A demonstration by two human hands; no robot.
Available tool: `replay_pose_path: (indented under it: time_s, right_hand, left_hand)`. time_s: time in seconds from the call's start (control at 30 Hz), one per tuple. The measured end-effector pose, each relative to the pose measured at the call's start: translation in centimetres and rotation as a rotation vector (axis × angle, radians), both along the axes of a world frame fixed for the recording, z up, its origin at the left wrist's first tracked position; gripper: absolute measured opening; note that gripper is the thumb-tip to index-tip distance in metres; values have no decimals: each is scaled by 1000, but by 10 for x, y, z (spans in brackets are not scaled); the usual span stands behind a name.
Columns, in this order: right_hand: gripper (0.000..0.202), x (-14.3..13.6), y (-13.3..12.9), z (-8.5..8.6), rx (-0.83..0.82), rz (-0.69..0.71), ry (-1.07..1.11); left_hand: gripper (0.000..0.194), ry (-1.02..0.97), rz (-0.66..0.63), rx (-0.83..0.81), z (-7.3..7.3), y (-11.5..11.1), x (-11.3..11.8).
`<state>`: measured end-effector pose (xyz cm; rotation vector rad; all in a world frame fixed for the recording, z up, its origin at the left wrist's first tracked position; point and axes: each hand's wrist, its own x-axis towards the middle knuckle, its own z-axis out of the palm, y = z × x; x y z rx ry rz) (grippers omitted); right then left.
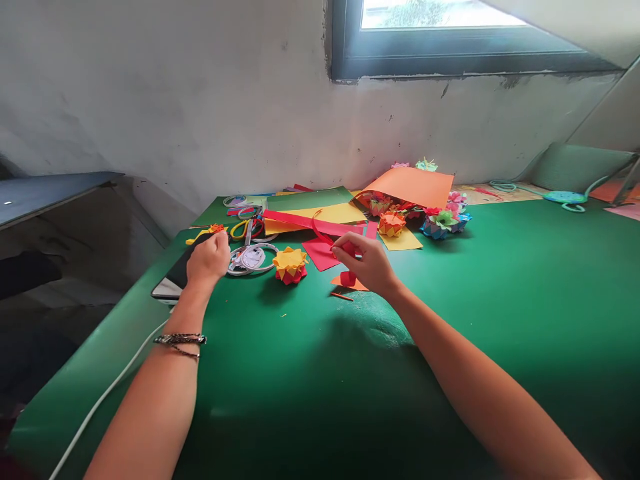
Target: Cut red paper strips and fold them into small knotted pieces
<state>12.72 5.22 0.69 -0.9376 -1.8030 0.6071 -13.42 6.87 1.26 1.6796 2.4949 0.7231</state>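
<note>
My left hand (pixel 209 259) is closed above a dark flat device with a light edge (pixel 167 288); what its fingers hold, if anything, is hidden. Just behind it shows an orange and yellow paper piece (pixel 215 229). My right hand (pixel 369 263) pinches a thin curled red paper strip (pixel 323 233) between thumb and finger. Below that hand lie a red paper roll (pixel 347 279) and a small orange paper piece (pixel 334 283). Between the hands stands a small paper basket, yellow over red (pixel 291 265). A red paper sheet (pixel 320 255) is beside my right fingertips.
Scissors (pixel 241 230) and tape rolls (pixel 260 257) sit near my left hand. Coloured sheets (pixel 310 200) and several paper flower baskets (pixel 445 223) are at the back, under an orange sheet (pixel 407 187). A white cable (pixel 105 393) crosses the green table's (pixel 280 400) left side.
</note>
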Motion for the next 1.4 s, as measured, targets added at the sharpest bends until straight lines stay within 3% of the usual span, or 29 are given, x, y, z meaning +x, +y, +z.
replay_pose_path:
  time_s: [0.13, 0.2, 0.4, 0.6, 0.87, 1.07, 1.23, 1.4]
  right_hand:
    - [12, 0, 2, 0, -31, 7, 37]
    - [12, 1, 3, 0, -101, 20, 100]
    - [20, 5, 4, 5, -427, 62, 283]
    - [21, 4, 4, 7, -529, 96, 432]
    - [21, 5, 4, 5, -598, 119, 477]
    - [23, 5, 4, 5, -617, 137, 479]
    - [22, 6, 6, 3, -597, 153, 448]
    - [24, 6, 6, 3, -592, 136, 448]
  left_hand:
    - [62, 40, 54, -75, 4, -3, 3]
    - [58, 80, 57, -107, 3, -4, 3]
    - [34, 240, -168, -105, 1, -9, 3]
    - [31, 224, -53, -166, 7, -13, 7]
    - [44, 243, -41, -122, 7, -12, 9]
    - [24, 207, -16, -83, 4, -11, 13]
    - [23, 275, -60, -133, 3, -9, 14]
    - [40, 266, -94, -161, 3, -9, 15]
